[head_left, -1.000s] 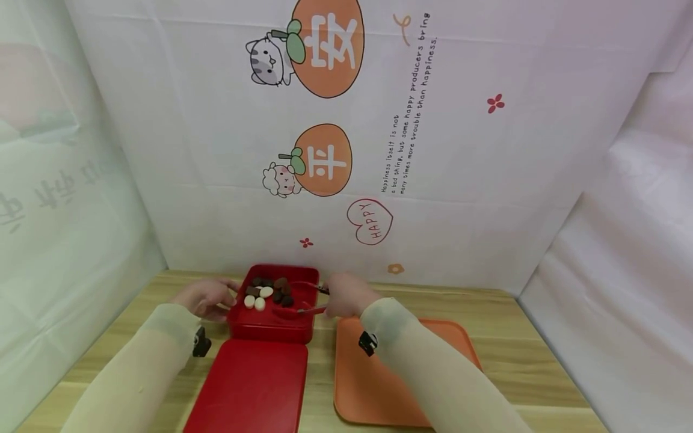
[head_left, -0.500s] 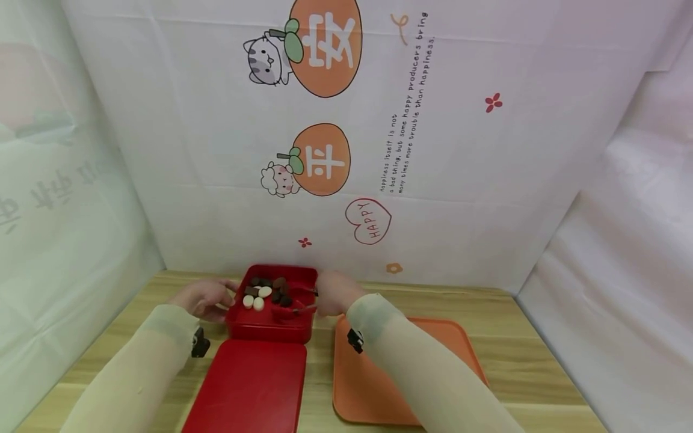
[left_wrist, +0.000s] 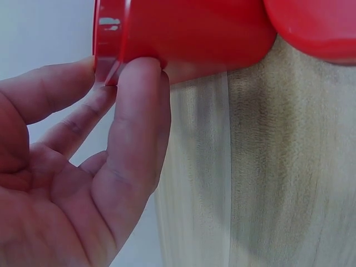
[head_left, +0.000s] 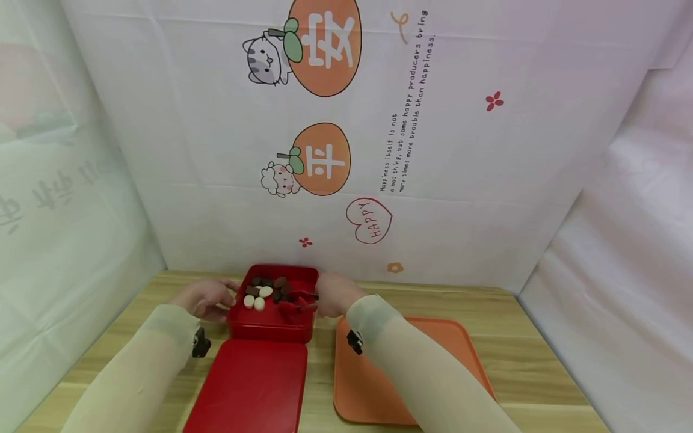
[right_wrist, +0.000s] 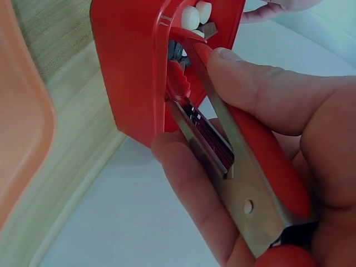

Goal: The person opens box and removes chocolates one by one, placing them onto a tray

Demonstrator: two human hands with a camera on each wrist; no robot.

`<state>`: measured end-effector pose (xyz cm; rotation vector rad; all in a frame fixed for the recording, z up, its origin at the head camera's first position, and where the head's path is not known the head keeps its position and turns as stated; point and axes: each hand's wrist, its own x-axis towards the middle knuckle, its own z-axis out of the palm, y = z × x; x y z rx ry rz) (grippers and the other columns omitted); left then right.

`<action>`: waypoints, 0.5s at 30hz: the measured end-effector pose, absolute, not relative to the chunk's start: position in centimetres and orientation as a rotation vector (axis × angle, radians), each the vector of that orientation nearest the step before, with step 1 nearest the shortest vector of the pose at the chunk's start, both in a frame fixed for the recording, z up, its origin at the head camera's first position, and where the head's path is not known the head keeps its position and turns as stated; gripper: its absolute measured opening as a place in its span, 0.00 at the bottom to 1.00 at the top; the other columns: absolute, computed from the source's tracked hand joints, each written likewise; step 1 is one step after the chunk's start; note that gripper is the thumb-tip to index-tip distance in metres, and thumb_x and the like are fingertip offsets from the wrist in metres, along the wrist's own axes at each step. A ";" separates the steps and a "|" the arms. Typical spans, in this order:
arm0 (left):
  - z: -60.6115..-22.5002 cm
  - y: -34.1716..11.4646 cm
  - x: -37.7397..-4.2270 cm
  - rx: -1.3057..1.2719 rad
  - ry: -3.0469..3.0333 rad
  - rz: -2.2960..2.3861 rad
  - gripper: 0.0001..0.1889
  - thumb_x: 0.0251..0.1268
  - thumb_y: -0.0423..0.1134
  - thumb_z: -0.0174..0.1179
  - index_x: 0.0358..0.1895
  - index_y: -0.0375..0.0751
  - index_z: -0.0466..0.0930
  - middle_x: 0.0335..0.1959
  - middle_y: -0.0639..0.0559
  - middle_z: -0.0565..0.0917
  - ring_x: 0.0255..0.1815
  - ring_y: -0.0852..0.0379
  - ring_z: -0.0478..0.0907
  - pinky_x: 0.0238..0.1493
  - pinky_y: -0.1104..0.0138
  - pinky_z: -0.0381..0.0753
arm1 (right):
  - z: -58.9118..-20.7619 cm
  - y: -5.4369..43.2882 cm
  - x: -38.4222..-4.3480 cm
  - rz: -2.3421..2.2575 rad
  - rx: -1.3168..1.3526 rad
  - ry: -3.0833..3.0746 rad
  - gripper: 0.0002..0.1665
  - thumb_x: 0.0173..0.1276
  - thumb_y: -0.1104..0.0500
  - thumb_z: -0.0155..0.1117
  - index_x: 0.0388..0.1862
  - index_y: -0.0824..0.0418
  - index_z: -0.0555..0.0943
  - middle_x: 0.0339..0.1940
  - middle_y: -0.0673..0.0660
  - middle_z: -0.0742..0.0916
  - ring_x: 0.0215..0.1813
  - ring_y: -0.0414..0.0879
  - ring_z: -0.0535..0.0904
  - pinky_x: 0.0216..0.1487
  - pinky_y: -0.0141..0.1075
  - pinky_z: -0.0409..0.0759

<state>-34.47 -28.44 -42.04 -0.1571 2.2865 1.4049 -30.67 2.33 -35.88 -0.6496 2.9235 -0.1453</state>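
Observation:
A red box (head_left: pixel 271 332) stands near the back wall with several small white pieces (head_left: pixel 260 304) and dark brown pieces (head_left: pixel 262 281) inside, resembling chocolates. My left hand (head_left: pixel 208 297) grips the box's left rim between thumb and fingers; the left wrist view shows the fingertips on the rim and side wall. In my right hand (head_left: pixel 337 293) are tongs (right_wrist: pixel 250 192) with metal arms and red grips. Their red scalloped tips (head_left: pixel 289 307) reach over the right rim into the box, close to the dark pieces. Whether a piece lies between the tips is unclear.
A flat red lid (head_left: pixel 249 385) lies directly in front of the box. To its right is an orange tray (head_left: pixel 368 391), partly covered by my right forearm. White printed cloth (head_left: pixel 460 210) hangs behind the wooden table (head_left: pixel 520 337) and along both sides.
My right hand has moved left to the box's rim with the tongs, whose tips have come closer together among the dark pieces. My left hand has stayed at the box.

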 end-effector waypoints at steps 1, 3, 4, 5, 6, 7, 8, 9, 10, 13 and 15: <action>-42.1 -28.5 -34.4 -0.160 2.282 1.408 0.29 0.66 0.25 0.53 0.71 0.30 0.62 0.55 0.31 0.76 0.32 0.47 0.80 0.35 0.59 0.83 | -36.0 2.4 -30.7 -0.157 -0.662 2.923 0.14 0.57 0.58 0.78 0.18 0.54 0.81 0.18 0.46 0.80 0.24 0.42 0.70 0.29 0.34 0.72; -42.1 -28.5 -34.2 -0.159 2.278 1.407 0.29 0.66 0.24 0.53 0.71 0.29 0.62 0.56 0.31 0.76 0.32 0.47 0.80 0.35 0.58 0.83 | -36.2 2.5 -30.6 -0.194 -0.679 2.916 0.13 0.57 0.58 0.78 0.18 0.55 0.82 0.18 0.46 0.80 0.24 0.42 0.70 0.29 0.34 0.72; -42.1 -28.6 -34.2 -0.158 2.281 1.404 0.29 0.66 0.24 0.53 0.71 0.29 0.62 0.56 0.31 0.76 0.32 0.47 0.80 0.35 0.58 0.83 | -36.3 2.6 -30.5 -0.225 -0.684 2.915 0.12 0.57 0.58 0.78 0.20 0.55 0.83 0.18 0.46 0.80 0.25 0.42 0.70 0.29 0.35 0.72; -42.1 -28.6 -34.1 -0.158 2.283 1.399 0.29 0.66 0.25 0.53 0.71 0.29 0.62 0.55 0.31 0.76 0.33 0.47 0.80 0.35 0.58 0.83 | -36.3 2.8 -30.5 -0.256 -0.692 2.915 0.10 0.57 0.58 0.78 0.22 0.55 0.84 0.19 0.46 0.80 0.25 0.42 0.71 0.30 0.35 0.72; -42.0 -28.6 -34.0 -0.158 2.286 1.395 0.29 0.66 0.25 0.53 0.71 0.29 0.62 0.55 0.32 0.76 0.33 0.46 0.80 0.35 0.58 0.83 | -36.3 2.9 -30.4 -0.282 -0.696 2.911 0.08 0.57 0.59 0.77 0.25 0.55 0.85 0.20 0.46 0.81 0.26 0.43 0.71 0.31 0.35 0.72; -42.0 -28.6 -33.9 -0.160 2.290 1.390 0.29 0.66 0.25 0.53 0.71 0.30 0.62 0.55 0.32 0.76 0.33 0.46 0.80 0.34 0.58 0.83 | -36.2 3.1 -30.3 -0.316 -0.698 2.907 0.06 0.58 0.58 0.77 0.27 0.56 0.86 0.21 0.46 0.82 0.27 0.43 0.72 0.32 0.36 0.73; -42.0 -28.6 -33.9 -0.160 2.291 1.386 0.29 0.66 0.25 0.53 0.71 0.30 0.62 0.55 0.32 0.76 0.34 0.46 0.80 0.34 0.58 0.83 | -36.1 3.4 -30.2 -0.359 -0.692 2.899 0.06 0.58 0.58 0.77 0.31 0.56 0.87 0.24 0.46 0.83 0.29 0.43 0.74 0.33 0.37 0.75; -42.0 -28.7 -33.9 -0.160 2.291 1.385 0.29 0.67 0.25 0.53 0.72 0.30 0.62 0.55 0.32 0.76 0.34 0.46 0.80 0.34 0.58 0.83 | -36.0 3.7 -30.1 -0.400 -0.690 2.894 0.06 0.59 0.58 0.77 0.34 0.56 0.87 0.27 0.46 0.84 0.31 0.43 0.74 0.35 0.37 0.76; -42.0 -28.7 -33.9 -0.160 2.288 1.385 0.29 0.67 0.25 0.52 0.72 0.30 0.61 0.55 0.32 0.76 0.35 0.45 0.80 0.34 0.58 0.83 | -35.8 4.0 -30.0 -0.438 -0.692 2.884 0.08 0.59 0.59 0.76 0.37 0.57 0.87 0.29 0.47 0.84 0.33 0.44 0.75 0.36 0.38 0.76; -42.0 -28.5 -34.2 -0.159 2.267 1.408 0.30 0.67 0.25 0.52 0.72 0.30 0.60 0.57 0.32 0.75 0.35 0.45 0.80 0.35 0.58 0.83 | -35.1 5.5 -29.9 -0.524 -0.708 2.852 0.09 0.61 0.59 0.74 0.40 0.58 0.87 0.32 0.49 0.84 0.34 0.46 0.75 0.37 0.40 0.76; -41.9 -28.2 -34.5 -0.156 2.245 1.435 0.30 0.66 0.24 0.51 0.73 0.30 0.60 0.57 0.31 0.75 0.34 0.45 0.80 0.36 0.58 0.83 | -34.8 6.8 -29.9 -0.579 -0.730 2.834 0.07 0.62 0.60 0.73 0.39 0.57 0.86 0.31 0.49 0.84 0.33 0.47 0.74 0.36 0.40 0.75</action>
